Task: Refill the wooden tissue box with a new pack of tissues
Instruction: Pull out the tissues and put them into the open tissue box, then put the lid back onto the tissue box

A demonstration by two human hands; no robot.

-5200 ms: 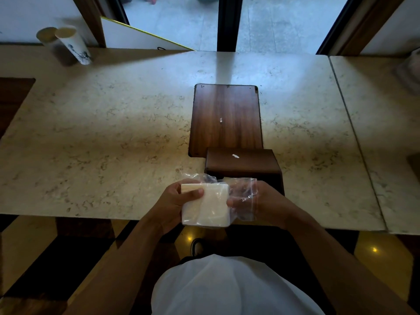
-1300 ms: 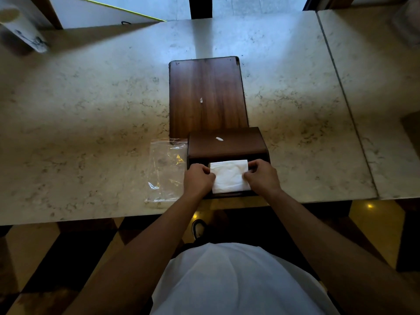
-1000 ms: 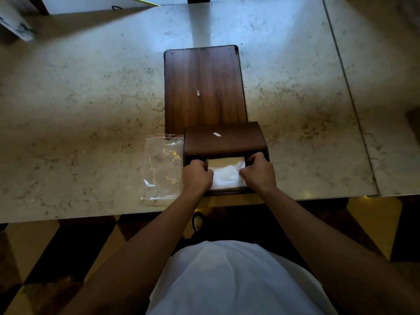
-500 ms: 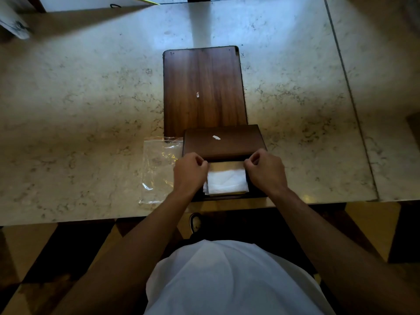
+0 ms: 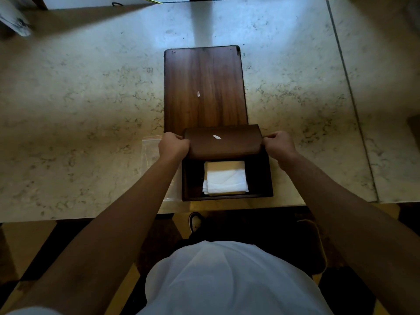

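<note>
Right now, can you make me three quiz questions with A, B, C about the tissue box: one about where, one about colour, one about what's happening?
1. Where is the tissue stack?
A. on the board
B. inside the wooden box
C. on the floor

2. What colour are the tissues?
A. white
B. pink
C. blue

3. What are the left hand and right hand doing?
A. resting flat
B. holding tissues
C. gripping the lid ends

Answers: B, the stack sits in the open box; A, it looks white; C, each hand pinches one lid end.

The left forearm [image 5: 145, 189] hides much of the plastic wrapper [image 5: 148, 153]; the printed cup [image 5: 13, 21] is cut off at the picture's edge.
</note>
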